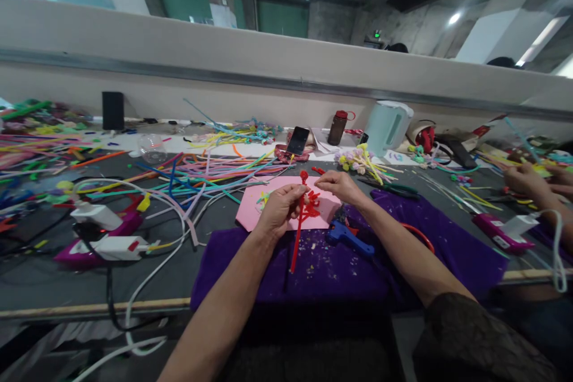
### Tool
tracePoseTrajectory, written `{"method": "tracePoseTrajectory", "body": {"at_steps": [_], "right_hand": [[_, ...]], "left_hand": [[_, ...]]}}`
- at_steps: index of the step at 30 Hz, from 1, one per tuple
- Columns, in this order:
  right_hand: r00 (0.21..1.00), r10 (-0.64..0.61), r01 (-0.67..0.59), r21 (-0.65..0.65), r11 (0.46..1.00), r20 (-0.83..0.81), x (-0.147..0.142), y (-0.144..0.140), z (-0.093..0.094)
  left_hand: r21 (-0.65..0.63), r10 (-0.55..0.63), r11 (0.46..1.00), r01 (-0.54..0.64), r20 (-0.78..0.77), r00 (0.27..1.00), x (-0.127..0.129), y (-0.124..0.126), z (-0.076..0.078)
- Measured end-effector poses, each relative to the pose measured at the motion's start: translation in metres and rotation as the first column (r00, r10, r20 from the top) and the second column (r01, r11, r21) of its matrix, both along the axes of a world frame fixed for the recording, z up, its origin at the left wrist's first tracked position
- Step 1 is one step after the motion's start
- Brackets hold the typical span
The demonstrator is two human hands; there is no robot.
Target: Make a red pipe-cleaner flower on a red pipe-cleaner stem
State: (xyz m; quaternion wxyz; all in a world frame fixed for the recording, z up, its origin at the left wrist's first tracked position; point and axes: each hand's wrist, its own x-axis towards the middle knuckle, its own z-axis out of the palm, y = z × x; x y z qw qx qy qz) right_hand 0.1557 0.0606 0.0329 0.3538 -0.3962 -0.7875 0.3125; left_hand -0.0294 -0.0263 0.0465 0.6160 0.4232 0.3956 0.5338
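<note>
Between the thumb and fingers of my left hand (283, 206) is a red pipe-cleaner flower stem (296, 245), nearly upright, with a small round red head at its top. My right hand (342, 185) is closed in a pinch just right of the stem; what its fingertips hold, if anything, is too small to make out. Below both hands, short red pieces (312, 206) lie on a pink sheet (250, 206). A blue glue gun (351, 239) rests on the purple cloth (268, 274) under my right forearm.
Power strips (80, 253) with white cables and many loose pipe cleaners (210, 173) spread over the left. Behind stand a phone (298, 141), a brown bottle (338, 128) and a pale green kettle (387, 125). Another person's hands (526, 182) work at the far right.
</note>
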Motion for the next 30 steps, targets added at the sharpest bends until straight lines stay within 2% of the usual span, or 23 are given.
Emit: {"method": "tracePoseTrajectory", "body": {"at_steps": [2,4,8,11,16,24,30], "right_hand": [[0.995,-0.031,0.028,-0.028,0.999,-0.093,0.000,0.001,0.001],[0.983,-0.053,0.030,-0.132,0.991,-0.177,-0.001,0.000,0.002],[0.931,-0.061,-0.066,-0.329,0.942,-0.359,-0.002,-0.007,0.006],[0.907,-0.049,-0.131,-0.390,0.911,-0.418,-0.003,-0.011,0.009],[0.893,-0.004,-0.195,-0.397,0.897,-0.449,-0.005,-0.012,0.007],[0.899,0.022,-0.185,-0.335,0.924,-0.437,-0.011,-0.016,0.006],[0.893,-0.021,-0.146,-0.332,0.932,-0.450,-0.011,-0.015,0.003]], "left_hand": [[0.003,-0.001,1.000,0.001,0.002,1.000,0.000,0.000,0.000],[0.006,-0.006,1.000,0.006,0.003,1.000,0.000,0.000,-0.001],[0.009,-0.022,1.000,0.022,0.028,0.999,0.000,0.002,-0.003],[0.006,-0.026,1.000,0.025,0.039,0.999,0.000,0.002,-0.004],[0.011,-0.033,0.999,0.032,0.040,0.999,0.000,0.002,-0.005],[0.007,-0.019,1.000,0.019,0.026,0.999,-0.001,0.001,-0.004],[-0.005,-0.015,1.000,0.016,0.031,0.999,-0.001,0.001,-0.004]]}}
